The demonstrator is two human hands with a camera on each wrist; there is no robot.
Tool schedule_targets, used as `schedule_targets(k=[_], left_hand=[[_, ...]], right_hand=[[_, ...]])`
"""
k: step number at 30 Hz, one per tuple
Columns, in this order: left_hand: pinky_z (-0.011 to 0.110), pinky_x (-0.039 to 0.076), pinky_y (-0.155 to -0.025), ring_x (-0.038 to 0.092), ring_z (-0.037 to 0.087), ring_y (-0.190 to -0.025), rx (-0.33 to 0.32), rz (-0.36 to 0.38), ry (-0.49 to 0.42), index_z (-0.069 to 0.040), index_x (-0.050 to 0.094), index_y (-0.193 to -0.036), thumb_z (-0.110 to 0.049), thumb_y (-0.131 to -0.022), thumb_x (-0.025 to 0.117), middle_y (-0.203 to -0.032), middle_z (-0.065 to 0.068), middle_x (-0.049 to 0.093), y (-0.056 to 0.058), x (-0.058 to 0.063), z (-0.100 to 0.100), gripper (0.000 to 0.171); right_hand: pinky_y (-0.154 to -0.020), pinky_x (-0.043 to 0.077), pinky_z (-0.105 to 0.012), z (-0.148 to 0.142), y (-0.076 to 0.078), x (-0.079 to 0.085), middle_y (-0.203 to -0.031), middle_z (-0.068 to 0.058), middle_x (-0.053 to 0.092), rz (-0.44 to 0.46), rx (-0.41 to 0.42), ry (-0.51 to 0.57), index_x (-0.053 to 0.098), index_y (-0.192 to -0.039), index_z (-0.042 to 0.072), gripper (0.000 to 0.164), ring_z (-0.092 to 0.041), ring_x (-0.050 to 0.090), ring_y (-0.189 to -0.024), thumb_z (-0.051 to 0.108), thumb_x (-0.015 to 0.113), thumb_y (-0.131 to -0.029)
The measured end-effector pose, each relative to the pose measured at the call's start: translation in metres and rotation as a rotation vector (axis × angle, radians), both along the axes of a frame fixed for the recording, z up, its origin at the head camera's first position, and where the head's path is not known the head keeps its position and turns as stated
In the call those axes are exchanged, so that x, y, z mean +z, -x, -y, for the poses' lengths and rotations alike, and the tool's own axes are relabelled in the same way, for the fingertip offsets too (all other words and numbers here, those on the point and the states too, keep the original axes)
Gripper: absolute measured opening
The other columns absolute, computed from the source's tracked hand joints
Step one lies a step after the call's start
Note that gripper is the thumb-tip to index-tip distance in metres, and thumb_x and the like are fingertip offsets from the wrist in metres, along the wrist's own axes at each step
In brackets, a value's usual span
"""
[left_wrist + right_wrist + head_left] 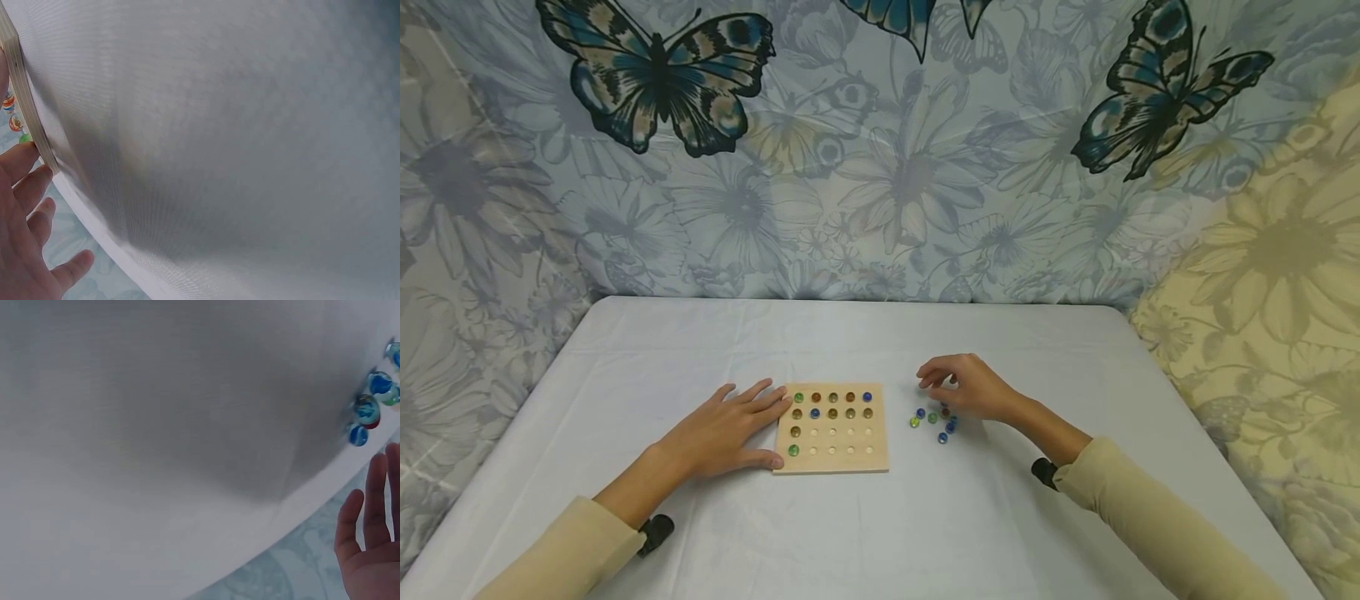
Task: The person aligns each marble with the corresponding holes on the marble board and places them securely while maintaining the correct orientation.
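A light wooden board (841, 452) with rows of round hollows lies flat on the table. Glass marbles fill its two far rows and its left column; the other hollows are bare. My left hand (726, 432) rests at the board's left side, fingers spread, thumb at the near left corner. In the left wrist view, its fingertips (44, 175) meet the board's edge (28, 100). Over the loose marbles (942, 437) hovers my right hand (967, 386), fingers loosely bent. Three of its fingers show extended in the right wrist view, beside blue swirled marbles (367, 411); its thumb is outside that view.
A white cloth covers the table (737, 533). Behind it hangs a floral fabric (917, 183) with large butterflies, which continues down both sides. Dark wrist cameras sit at the left cuff (657, 533) and the right cuff (1043, 472).
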State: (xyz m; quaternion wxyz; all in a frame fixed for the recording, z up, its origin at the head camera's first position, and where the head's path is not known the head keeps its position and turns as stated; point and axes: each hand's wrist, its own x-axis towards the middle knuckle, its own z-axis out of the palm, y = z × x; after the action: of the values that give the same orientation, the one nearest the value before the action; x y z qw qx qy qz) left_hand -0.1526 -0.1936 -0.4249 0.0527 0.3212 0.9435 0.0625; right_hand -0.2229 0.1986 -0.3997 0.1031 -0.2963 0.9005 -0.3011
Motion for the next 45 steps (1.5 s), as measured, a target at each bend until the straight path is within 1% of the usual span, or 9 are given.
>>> schedule_targets(k=[6, 15, 23, 31, 40, 45], left_hand=[[0.065, 0.027, -0.110, 0.028, 0.033, -0.148, 0.001, 0.003, -0.001, -0.012, 0.039, -0.154, -0.071, -0.088, 0.054, -0.159, 0.008, 0.036, 0.000, 0.000, 0.000, 0.090], [0.066, 0.027, -0.110, 0.028, 0.033, -0.148, -0.005, -0.002, -0.007, -0.012, 0.039, -0.154, -0.071, -0.088, 0.053, -0.159, 0.008, 0.036, 0.000, 0.000, 0.001, 0.089], [0.066, 0.028, -0.110, 0.029, 0.033, -0.147, -0.008, -0.013, -0.011, -0.012, 0.040, -0.154, -0.069, -0.089, 0.055, -0.158, 0.009, 0.037, 0.001, 0.001, 0.000, 0.088], [0.066, 0.027, -0.110, 0.028, 0.033, -0.148, -0.003, 0.010, -0.009, -0.013, 0.039, -0.154, -0.069, -0.089, 0.054, -0.159, 0.008, 0.036, 0.000, 0.002, 0.000, 0.088], [0.065, 0.028, -0.109, 0.028, 0.032, -0.148, -0.010, 0.000, -0.014, -0.013, 0.039, -0.154, -0.069, -0.089, 0.055, -0.159, 0.007, 0.036, 0.000, 0.001, 0.000, 0.088], [0.065, 0.028, -0.110, 0.028, 0.032, -0.148, -0.006, 0.006, -0.018, -0.013, 0.039, -0.154, -0.069, -0.089, 0.054, -0.158, 0.007, 0.036, 0.000, 0.000, 0.001, 0.088]], right_hand=[[-0.082, 0.052, -0.045, -0.017, 0.002, -0.008, -0.101, -0.003, 0.075, 0.007, 0.018, 0.007, 0.070, -0.114, 0.001, 0.025, -0.019, 0.069, -0.096, -0.003, 0.069, -0.089], [-0.082, 0.052, -0.043, -0.028, 0.002, -0.015, -0.101, -0.003, 0.076, 0.001, 0.046, -0.017, 0.070, -0.114, 0.000, 0.027, -0.025, 0.068, -0.102, -0.007, 0.067, -0.088], [-0.082, 0.052, -0.041, -0.028, 0.001, -0.016, -0.099, 0.000, 0.076, 0.002, 0.026, -0.011, 0.071, -0.112, 0.002, 0.026, -0.022, 0.069, -0.101, -0.006, 0.071, -0.087], [-0.081, 0.052, -0.041, -0.029, 0.001, -0.020, -0.098, -0.001, 0.076, -0.002, 0.018, 0.008, 0.070, -0.114, 0.001, 0.028, -0.020, 0.069, -0.097, -0.004, 0.072, -0.087], [-0.083, 0.053, -0.041, -0.027, -0.001, -0.020, -0.095, 0.001, 0.074, -0.008, -0.011, -0.007, 0.070, -0.114, 0.002, 0.030, -0.018, 0.068, -0.094, -0.004, 0.073, -0.086], [-0.083, 0.053, -0.041, -0.026, -0.001, -0.021, -0.096, 0.001, 0.073, -0.008, -0.008, 0.004, 0.070, -0.115, 0.002, 0.030, -0.018, 0.068, -0.093, -0.003, 0.074, -0.086]])
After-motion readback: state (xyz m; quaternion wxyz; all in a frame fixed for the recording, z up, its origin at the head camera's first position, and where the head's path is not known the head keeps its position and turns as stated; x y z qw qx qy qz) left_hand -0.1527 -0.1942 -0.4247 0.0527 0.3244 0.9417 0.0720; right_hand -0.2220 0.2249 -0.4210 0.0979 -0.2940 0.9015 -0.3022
